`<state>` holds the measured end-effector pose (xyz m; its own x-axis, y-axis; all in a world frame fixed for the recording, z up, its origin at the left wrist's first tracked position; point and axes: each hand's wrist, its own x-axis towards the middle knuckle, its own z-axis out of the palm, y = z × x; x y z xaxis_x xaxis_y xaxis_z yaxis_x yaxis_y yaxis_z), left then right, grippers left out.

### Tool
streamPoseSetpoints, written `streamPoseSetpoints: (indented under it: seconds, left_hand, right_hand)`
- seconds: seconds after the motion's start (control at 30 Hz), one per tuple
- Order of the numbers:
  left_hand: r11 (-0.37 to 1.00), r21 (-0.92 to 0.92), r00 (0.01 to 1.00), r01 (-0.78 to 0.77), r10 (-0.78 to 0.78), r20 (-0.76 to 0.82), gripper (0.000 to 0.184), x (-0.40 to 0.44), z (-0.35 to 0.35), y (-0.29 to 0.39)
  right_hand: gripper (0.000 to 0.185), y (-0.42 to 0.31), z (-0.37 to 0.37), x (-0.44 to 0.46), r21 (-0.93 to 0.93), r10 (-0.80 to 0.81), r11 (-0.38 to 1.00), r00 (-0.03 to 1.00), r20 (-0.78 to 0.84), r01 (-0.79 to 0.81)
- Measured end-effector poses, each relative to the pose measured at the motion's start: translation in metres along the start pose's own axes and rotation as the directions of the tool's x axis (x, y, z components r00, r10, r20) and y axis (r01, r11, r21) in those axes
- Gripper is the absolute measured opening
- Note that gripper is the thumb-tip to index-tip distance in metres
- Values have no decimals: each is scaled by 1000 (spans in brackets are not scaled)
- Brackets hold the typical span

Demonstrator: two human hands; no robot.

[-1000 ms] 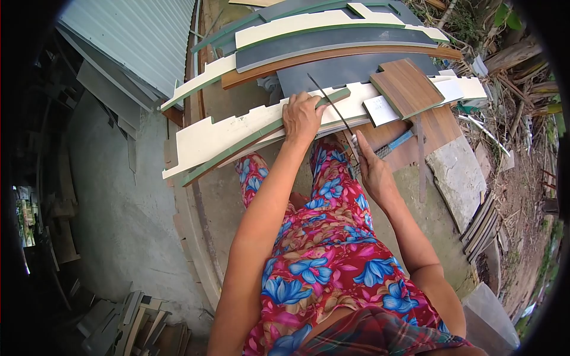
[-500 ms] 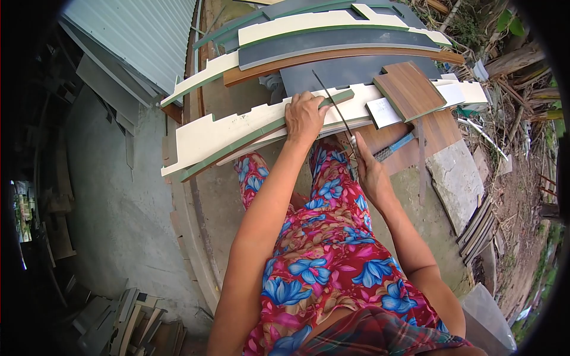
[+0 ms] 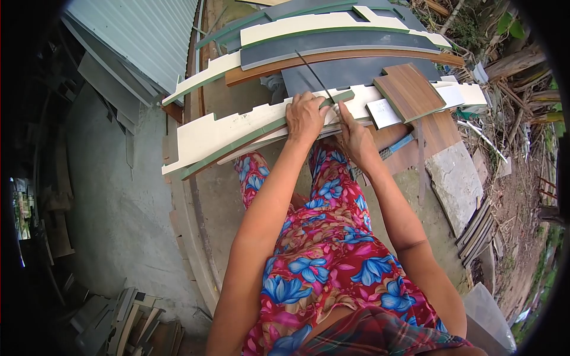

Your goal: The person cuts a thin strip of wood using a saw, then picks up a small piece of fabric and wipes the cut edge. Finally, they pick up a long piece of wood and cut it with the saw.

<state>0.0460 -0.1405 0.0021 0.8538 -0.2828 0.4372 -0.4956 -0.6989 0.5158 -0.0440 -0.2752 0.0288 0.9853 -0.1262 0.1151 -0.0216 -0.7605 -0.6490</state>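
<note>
My left hand [image 3: 304, 118] is closed over a narrow green-edged strip [image 3: 243, 140], pressing it against a notched cream board [image 3: 208, 133]. The strip's right end sticks out past my thumb. In my right hand [image 3: 358, 139] is a thin, dark saw blade [image 3: 313, 71], held by its pale, wrapped-looking end. The blade lies across the strip just right of my left thumb and points away to the upper left. Its teeth are too fine to make out.
Right of my hands lie a wood-grain panel [image 3: 408, 92], a small white piece [image 3: 383, 113] and a blue-handled tool [image 3: 399, 143]. More cream and dark boards [image 3: 338, 47] stretch behind. A broken slab [image 3: 454, 184] and stacked strips [image 3: 478, 228] lie at right.
My right hand has pushed the saw blade forward and to the upper left across the strip. My left hand has stayed nearly in place.
</note>
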Motion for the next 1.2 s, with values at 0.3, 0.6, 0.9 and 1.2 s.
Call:
streamPoseSetpoints:
  seconds: [0.3, 0.6, 0.9, 1.2]
  left_hand:
    - [1000, -29, 1000, -11, 11, -9, 21, 0, -2, 2]
    - [1000, -2, 1000, 7, -7, -8, 21, 0, 0, 2]
    - [999, -28, 1000, -18, 18, -23, 21, 1, 2, -1]
    - [1000, -13, 1000, 7, -7, -11, 22, 1, 0, 1]
  right_hand:
    - [55, -1, -32, -101, 47, 117, 992, 991, 63, -120]
    - [53, 3, -4, 5, 36, 27, 999, 998, 61, -29]
    - [54, -10, -50, -108, 33, 295, 952, 938, 179, -306]
    - [49, -23, -20, 13, -72, 141, 989, 980, 142, -131]
